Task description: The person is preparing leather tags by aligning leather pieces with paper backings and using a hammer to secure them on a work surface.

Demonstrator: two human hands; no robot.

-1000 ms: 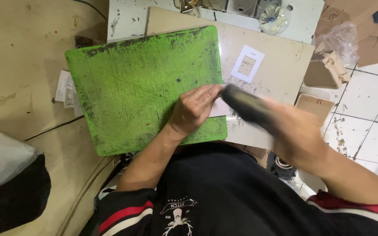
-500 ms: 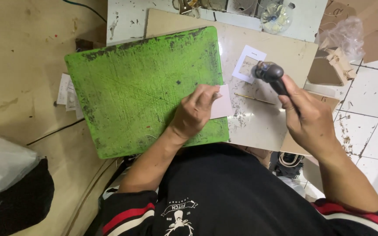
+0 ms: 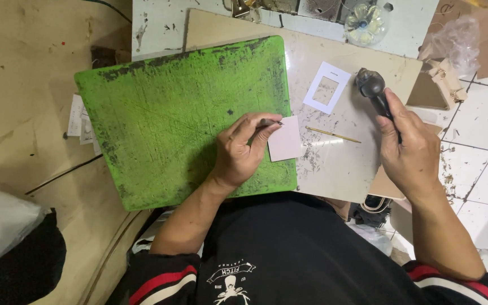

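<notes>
A worn green cutting mat (image 3: 182, 118) covers the left of the desk (image 3: 340, 169), its right edge meeting a pale board — largest things first. On that edge lies a small pale square piece (image 3: 284, 139), with a white card frame (image 3: 327, 87) and a thin yellow stick (image 3: 333, 134) lying apart on the board. The left hand (image 3: 243, 152) pinches a slim punch-like tool (image 3: 269, 122), its tip at the square's upper left corner. The right hand (image 3: 410, 149) is closed around the handle of a dark mallet (image 3: 371, 85), raised near the frame. To strike well, the tool probably wants to stand upright and steady, fingers clear of the head — a square, short blow.
</notes>
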